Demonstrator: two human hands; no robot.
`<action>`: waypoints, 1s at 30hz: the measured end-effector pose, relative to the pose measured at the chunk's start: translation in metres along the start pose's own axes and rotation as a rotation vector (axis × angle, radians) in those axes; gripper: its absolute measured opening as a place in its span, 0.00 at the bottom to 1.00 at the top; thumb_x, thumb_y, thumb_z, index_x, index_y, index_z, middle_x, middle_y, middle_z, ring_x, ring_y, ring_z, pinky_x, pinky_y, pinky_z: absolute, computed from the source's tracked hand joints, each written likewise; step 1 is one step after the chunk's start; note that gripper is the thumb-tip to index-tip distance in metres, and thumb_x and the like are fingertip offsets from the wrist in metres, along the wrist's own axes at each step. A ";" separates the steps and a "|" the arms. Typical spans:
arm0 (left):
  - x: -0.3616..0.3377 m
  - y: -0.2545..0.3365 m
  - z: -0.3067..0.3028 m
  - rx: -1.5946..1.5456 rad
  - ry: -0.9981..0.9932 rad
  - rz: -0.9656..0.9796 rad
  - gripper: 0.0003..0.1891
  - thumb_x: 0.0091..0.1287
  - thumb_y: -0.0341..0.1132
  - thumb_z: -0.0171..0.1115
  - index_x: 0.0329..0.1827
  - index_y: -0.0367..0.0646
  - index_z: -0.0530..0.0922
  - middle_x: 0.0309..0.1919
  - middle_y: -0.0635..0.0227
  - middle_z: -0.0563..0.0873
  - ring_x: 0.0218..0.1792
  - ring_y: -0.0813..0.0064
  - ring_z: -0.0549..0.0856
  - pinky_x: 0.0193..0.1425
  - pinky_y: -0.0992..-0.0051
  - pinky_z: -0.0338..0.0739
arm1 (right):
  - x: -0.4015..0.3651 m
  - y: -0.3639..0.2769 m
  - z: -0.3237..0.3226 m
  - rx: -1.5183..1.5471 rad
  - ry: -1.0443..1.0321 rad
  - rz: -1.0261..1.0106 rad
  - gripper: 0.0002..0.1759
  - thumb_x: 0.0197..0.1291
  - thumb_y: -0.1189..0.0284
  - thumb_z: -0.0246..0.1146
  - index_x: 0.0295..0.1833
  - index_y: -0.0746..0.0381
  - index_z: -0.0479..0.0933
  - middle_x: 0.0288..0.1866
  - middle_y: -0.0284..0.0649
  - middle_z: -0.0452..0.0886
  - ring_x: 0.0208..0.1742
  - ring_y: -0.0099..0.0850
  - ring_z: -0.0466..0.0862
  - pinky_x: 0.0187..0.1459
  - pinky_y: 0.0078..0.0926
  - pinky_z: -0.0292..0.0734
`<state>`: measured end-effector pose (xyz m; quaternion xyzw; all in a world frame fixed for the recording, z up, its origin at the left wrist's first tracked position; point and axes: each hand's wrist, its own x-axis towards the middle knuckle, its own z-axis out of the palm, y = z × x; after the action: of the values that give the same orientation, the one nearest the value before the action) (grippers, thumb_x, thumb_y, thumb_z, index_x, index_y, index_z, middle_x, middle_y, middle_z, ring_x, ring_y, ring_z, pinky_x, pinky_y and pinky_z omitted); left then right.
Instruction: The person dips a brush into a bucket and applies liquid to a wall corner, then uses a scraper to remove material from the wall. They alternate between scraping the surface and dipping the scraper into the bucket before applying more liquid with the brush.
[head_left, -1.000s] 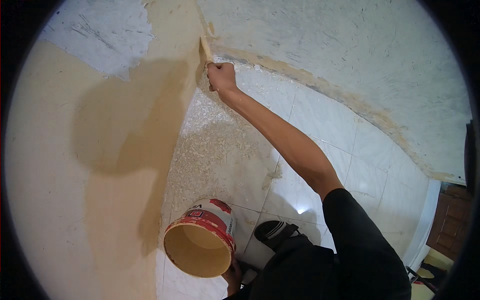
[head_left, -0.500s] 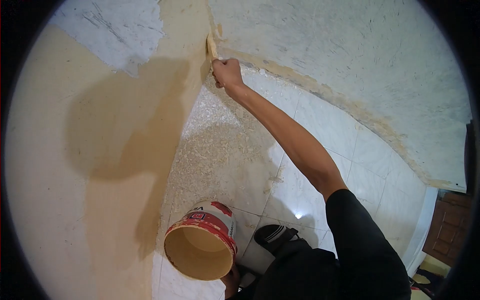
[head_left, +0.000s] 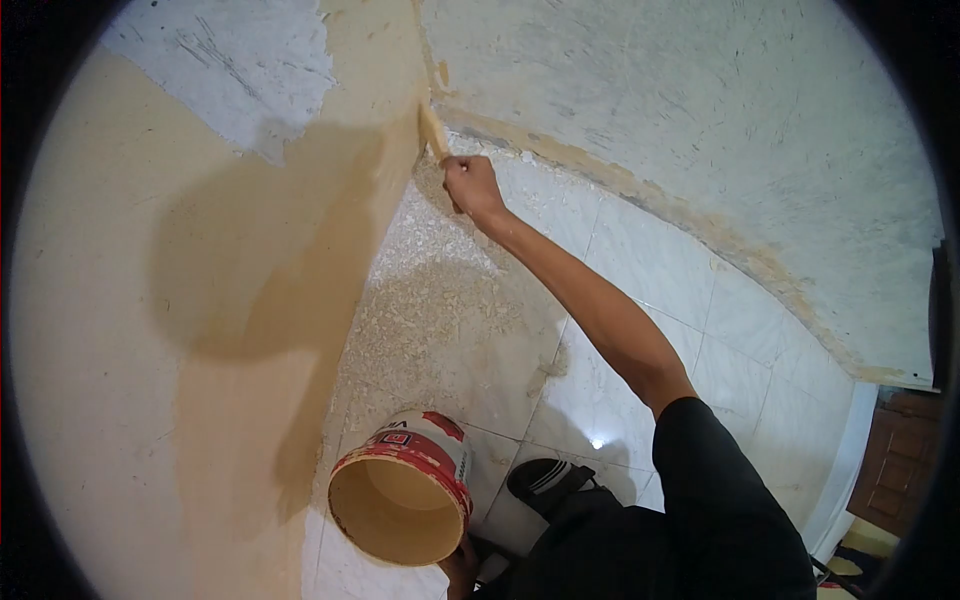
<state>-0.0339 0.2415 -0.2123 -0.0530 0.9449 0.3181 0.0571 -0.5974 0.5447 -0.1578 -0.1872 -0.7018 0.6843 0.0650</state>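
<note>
One brush (head_left: 433,130) stands in the corner where the two walls meet, just above the floor line. Its long axis runs up and to the left from our right hand (head_left: 472,182), with the far end against the beige wall (head_left: 120,330) and the handle end lost in the fist. Our right hand is clenched around that handle, the arm stretched far out ahead of us. Our left hand (head_left: 462,562) is well apart from the brush, close by our body, only partly in view, fingers gripping the lower edge of a red-and-white bucket (head_left: 405,490) whose open mouth faces us. Between the hands, pale flakes (head_left: 430,310) lie strewn over the white floor (head_left: 640,250). A grey wall (head_left: 700,90) curves off to the right, and a sandal (head_left: 550,478) shows just beside the bucket.
</note>
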 end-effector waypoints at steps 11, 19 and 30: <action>0.001 0.002 -0.001 -0.041 0.047 0.049 0.10 0.67 0.36 0.58 0.37 0.37 0.79 0.25 0.58 0.81 0.24 0.63 0.79 0.29 0.65 0.74 | -0.044 0.022 -0.020 -0.203 -0.273 -0.167 0.21 0.67 0.60 0.55 0.36 0.69 0.82 0.15 0.33 0.71 0.13 0.23 0.69 0.17 0.26 0.62; 0.006 0.013 -0.005 -0.046 0.070 0.083 0.07 0.67 0.34 0.59 0.37 0.38 0.79 0.24 0.59 0.81 0.24 0.63 0.79 0.28 0.65 0.73 | -0.012 -0.001 0.009 -0.276 0.051 -0.219 0.20 0.63 0.65 0.55 0.30 0.74 0.78 0.22 0.61 0.77 0.28 0.54 0.82 0.32 0.48 0.73; 0.011 0.021 -0.011 0.018 0.021 0.073 0.06 0.66 0.32 0.59 0.37 0.38 0.78 0.27 0.58 0.80 0.27 0.63 0.79 0.30 0.65 0.73 | -0.115 -0.010 -0.027 -0.375 -0.711 -0.192 0.14 0.63 0.69 0.55 0.35 0.70 0.78 0.22 0.54 0.76 0.23 0.42 0.76 0.30 0.40 0.71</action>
<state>-0.0480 0.2511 -0.1929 -0.0212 0.9495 0.3110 0.0362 -0.4840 0.5301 -0.1273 0.1185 -0.8073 0.5575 -0.1530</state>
